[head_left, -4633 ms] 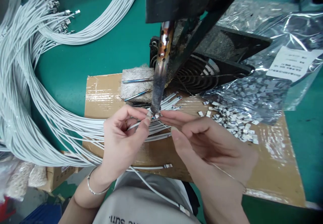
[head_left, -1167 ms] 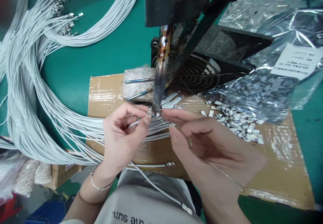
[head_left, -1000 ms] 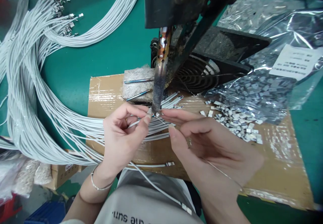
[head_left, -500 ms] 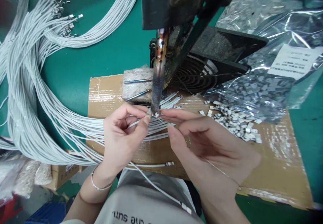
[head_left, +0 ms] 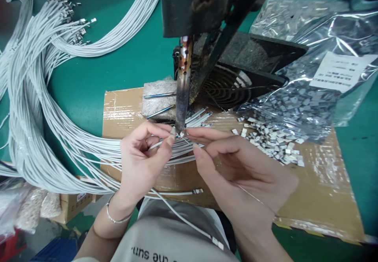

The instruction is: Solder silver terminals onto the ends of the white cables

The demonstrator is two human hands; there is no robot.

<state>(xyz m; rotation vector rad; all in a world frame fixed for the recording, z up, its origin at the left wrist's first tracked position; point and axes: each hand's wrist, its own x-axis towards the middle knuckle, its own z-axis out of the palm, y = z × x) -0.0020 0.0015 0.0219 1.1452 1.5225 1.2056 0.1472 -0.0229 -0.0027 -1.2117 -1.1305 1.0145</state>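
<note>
Pinches a white cable (head_left: 155,145) in the left hand (head_left: 146,155), just beside the tip of the dark soldering iron (head_left: 182,106), and grips a thin wire (head_left: 187,140) in the right hand (head_left: 239,163), above the cardboard (head_left: 177,179).

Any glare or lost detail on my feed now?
Head view: glare streaks the labelled clear plastic bag and brown cardboard sheet; head view: printing on the white rectangular label is too small to read; head view: the tiny pale piece between the left hand and right hand lacks clear detail.
</note>
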